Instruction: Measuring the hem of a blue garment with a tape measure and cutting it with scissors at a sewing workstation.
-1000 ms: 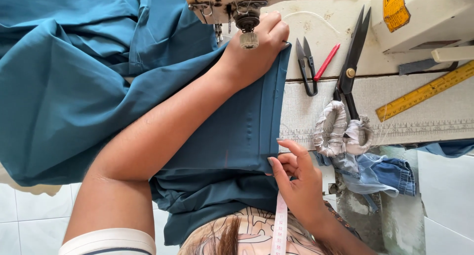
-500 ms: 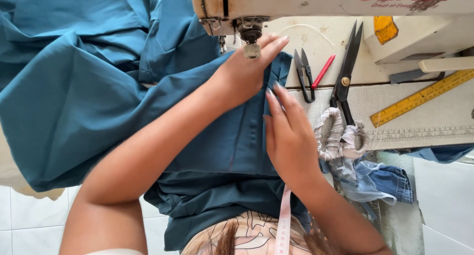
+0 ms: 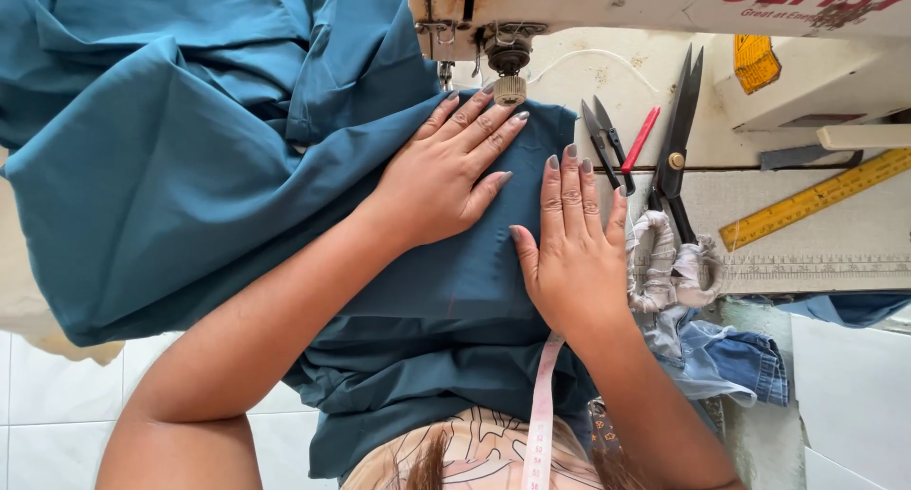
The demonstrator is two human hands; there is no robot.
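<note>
The right hand (image 3: 576,253) had been moved up from the lower hem and laid flat, fingers open, beside the left hand (image 3: 446,172) on the fabric (image 3: 190,167) below the needle (image 3: 510,73).

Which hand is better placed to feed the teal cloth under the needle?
Left, probably. The left hand lies flat on the teal fabric, fingertips right by the presser foot. The right hand rests flat further back, near the fabric's edge.
</note>
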